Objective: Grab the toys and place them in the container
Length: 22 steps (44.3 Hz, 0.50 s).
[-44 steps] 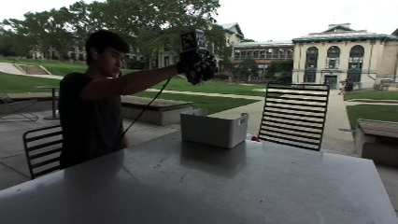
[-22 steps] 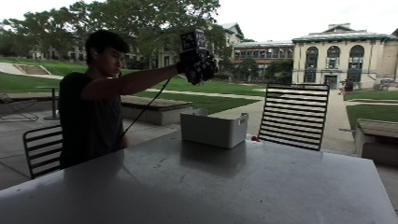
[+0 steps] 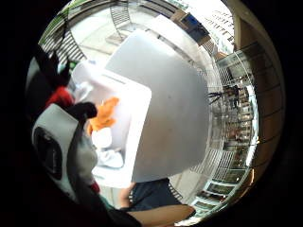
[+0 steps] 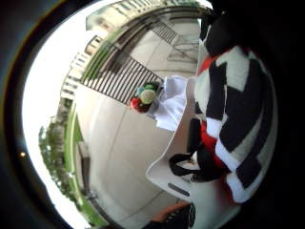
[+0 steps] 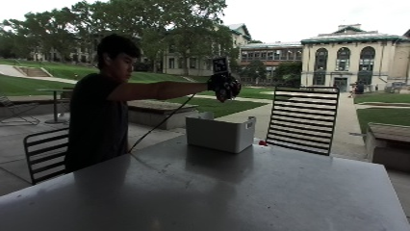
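Outside view: gloved right hand (image 5: 225,87) raised above white container (image 5: 220,133) at table's (image 5: 269,192) 12 o'clock edge, clutching striped plush toy (image 4: 236,119).

Little-finger view: container holds orange toy (image 3: 105,115), white toys.

Thumb view: striped toy near palm.

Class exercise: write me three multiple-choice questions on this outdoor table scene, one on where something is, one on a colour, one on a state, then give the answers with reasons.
1. Where is the gloved right hand?
A. Flat on the table
B. In the air above the white container
C. On the chair

2. What colour is the toy that shows most plainly inside the container?
A. Orange
B. Blue
C. Purple

3. What is the hand doing?
A. Hanging open
B. Holding a striped toy
C. Pressing the table

Answers: B, the outstretched arm ends over the container; A, orange shows against the white walls; B, the black, white and red toy fills the thumb side palm view.
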Each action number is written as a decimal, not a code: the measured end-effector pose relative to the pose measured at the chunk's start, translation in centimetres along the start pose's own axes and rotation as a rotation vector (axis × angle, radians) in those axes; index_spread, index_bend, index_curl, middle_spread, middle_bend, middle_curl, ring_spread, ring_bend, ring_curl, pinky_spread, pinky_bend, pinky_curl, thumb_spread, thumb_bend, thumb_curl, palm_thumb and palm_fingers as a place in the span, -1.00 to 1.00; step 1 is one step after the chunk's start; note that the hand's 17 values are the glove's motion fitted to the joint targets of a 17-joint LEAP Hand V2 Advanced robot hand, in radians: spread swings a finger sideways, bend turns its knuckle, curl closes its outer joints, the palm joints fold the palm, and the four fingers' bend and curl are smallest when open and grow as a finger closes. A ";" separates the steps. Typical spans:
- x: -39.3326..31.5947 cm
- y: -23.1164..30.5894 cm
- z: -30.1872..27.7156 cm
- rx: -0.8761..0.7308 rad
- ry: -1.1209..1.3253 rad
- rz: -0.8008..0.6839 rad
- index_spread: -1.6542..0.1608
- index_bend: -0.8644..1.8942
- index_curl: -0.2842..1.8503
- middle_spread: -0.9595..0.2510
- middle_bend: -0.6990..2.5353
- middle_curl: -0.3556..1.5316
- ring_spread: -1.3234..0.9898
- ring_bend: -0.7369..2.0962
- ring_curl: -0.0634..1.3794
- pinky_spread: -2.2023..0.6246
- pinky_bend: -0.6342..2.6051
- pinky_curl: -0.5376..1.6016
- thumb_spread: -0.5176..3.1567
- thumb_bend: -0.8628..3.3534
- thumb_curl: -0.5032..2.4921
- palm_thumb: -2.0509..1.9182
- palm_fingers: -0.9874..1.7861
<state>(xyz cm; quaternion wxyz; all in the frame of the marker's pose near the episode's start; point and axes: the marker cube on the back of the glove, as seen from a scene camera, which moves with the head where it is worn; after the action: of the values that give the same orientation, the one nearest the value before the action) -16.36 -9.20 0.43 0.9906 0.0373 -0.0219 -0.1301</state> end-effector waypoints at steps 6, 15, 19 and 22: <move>-0.2 0.2 0.9 -0.128 -0.097 0.036 0.42 -0.39 -0.33 0.02 -0.37 0.10 -0.12 0.20 -0.25 0.33 0.19 -0.02 -0.22 -0.67 -0.04 0.11 -0.32; 0.8 -0.1 1.2 -0.150 -0.065 0.092 0.49 -0.34 -0.45 0.44 -0.47 -0.02 0.06 -0.04 -0.46 0.48 0.28 -0.05 -0.16 -0.64 -0.21 -0.02 -0.46; 1.5 -0.1 1.3 -0.159 -0.013 0.111 0.49 -0.34 -0.48 0.53 -0.47 -0.06 0.10 -0.07 -0.49 0.51 0.28 -0.06 -0.14 -0.64 -0.26 -0.02 -0.45; 1.6 0.1 1.1 -0.155 -0.007 0.080 0.50 -0.33 -0.50 0.57 -0.47 -0.08 0.12 -0.09 -0.50 0.52 0.27 -0.08 -0.14 -0.63 -0.29 -0.02 -0.44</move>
<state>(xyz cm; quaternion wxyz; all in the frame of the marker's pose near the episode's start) -14.85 -9.57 1.63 0.9948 -0.0406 -0.0165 -0.0919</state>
